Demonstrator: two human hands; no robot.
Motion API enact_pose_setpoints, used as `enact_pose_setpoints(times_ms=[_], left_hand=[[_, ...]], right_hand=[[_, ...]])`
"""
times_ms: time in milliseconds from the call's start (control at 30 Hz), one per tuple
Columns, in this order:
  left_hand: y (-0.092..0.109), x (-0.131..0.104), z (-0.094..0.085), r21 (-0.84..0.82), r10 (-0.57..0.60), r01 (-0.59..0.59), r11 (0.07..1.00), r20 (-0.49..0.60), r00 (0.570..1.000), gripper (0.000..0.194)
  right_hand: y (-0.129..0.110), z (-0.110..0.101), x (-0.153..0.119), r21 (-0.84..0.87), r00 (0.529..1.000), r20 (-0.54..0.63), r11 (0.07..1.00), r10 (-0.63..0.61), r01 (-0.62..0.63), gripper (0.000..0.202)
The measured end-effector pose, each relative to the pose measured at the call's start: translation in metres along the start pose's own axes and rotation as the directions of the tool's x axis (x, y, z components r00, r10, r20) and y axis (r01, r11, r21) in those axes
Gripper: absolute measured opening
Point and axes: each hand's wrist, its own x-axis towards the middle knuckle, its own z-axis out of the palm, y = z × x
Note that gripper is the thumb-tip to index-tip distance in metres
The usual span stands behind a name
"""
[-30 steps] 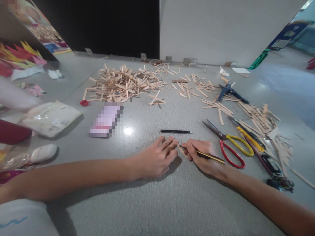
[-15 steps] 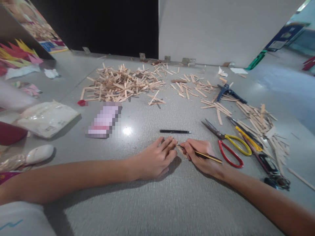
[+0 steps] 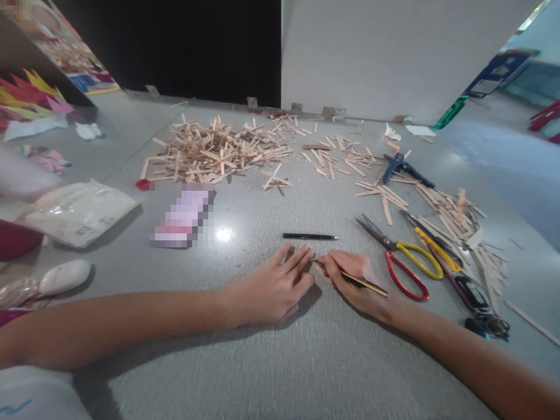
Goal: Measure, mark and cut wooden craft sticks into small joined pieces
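Note:
My right hand [image 3: 350, 280] is closed around a dark pencil with yellow stripes [image 3: 365, 284], its tip at a small piece of wood [image 3: 321, 270] on the grey table. My left hand [image 3: 275, 286] lies beside it, fingertips pressing on or near the wood piece, which is mostly hidden between the hands. Just beyond my fingers rests a black pen [image 3: 310, 236]. Scissors with one red and one yellow handle [image 3: 405, 262] lie open to the right of my right hand.
A heap of wooden sticks [image 3: 219, 151] lies at the back; more sticks [image 3: 455, 216] are at the right, near blue pliers [image 3: 405, 169] and a yellow cutter [image 3: 437, 248]. At left are a pixelated pink item [image 3: 184, 216], a plastic packet [image 3: 83, 213] and a white mouse [image 3: 65, 276].
The pencil in my right hand has shifted slightly left and tilts a little differently. The fingers of my left hand are slightly more spread. The whole view has moved a little.

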Motion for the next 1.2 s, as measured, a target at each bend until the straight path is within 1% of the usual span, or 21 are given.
enact_pose_setpoints(times_ms=[133, 267, 500, 633, 733, 933, 1033, 1100, 1200], left_hand=[[0.000, -0.001, 0.002, -0.076, -0.016, 0.016, 0.997, 0.006, 1.000, 0.041], [0.004, 0.001, -0.003, -0.106, -0.059, 0.067, 0.992, 0.075, 0.995, 0.045], [0.009, 0.002, -0.004, -0.118, -0.090, 0.106, 0.987, 0.129, 0.988, 0.053], [0.008, 0.002, -0.006, -0.138, -0.116, 0.138, 0.981, 0.156, 0.981, 0.055], [0.007, 0.002, -0.007, -0.128, -0.119, 0.142, 0.982, 0.173, 0.978, 0.054], [0.005, 0.001, -0.006, -0.130, -0.064, 0.076, 0.989, 0.101, 0.993, 0.051], [0.005, 0.001, -0.006, -0.117, -0.063, 0.073, 0.990, 0.090, 0.994, 0.050], [0.005, 0.001, -0.006, -0.111, -0.062, 0.072, 0.991, 0.092, 0.994, 0.050], [0.006, 0.001, -0.007, -0.104, -0.060, 0.069, 0.992, 0.094, 0.994, 0.050]], right_hand=[[-0.001, 0.001, 0.002, -0.056, 0.996, -0.018, 0.994, -0.092, 0.091, 0.046], [0.002, 0.002, 0.003, -0.103, 0.984, 0.005, 0.979, -0.178, 0.178, 0.042], [0.001, 0.001, 0.002, -0.140, 0.967, 0.021, 0.957, -0.253, 0.253, 0.041], [-0.002, -0.002, 0.000, -0.154, 0.979, 0.025, 0.966, -0.204, 0.206, 0.043], [-0.003, -0.002, -0.002, -0.127, 0.988, 0.020, 0.980, -0.153, 0.154, 0.045], [-0.001, 0.002, -0.007, 0.021, 0.999, -0.044, 1.000, -0.001, 0.002, 0.055], [0.000, 0.003, -0.008, 0.072, 0.995, -0.090, 0.997, 0.041, -0.034, 0.056], [0.001, 0.003, -0.009, 0.087, 0.995, -0.080, 0.995, 0.062, -0.055, 0.055], [0.005, 0.003, -0.009, 0.102, 0.995, -0.012, 0.990, 0.101, -0.099, 0.054]])
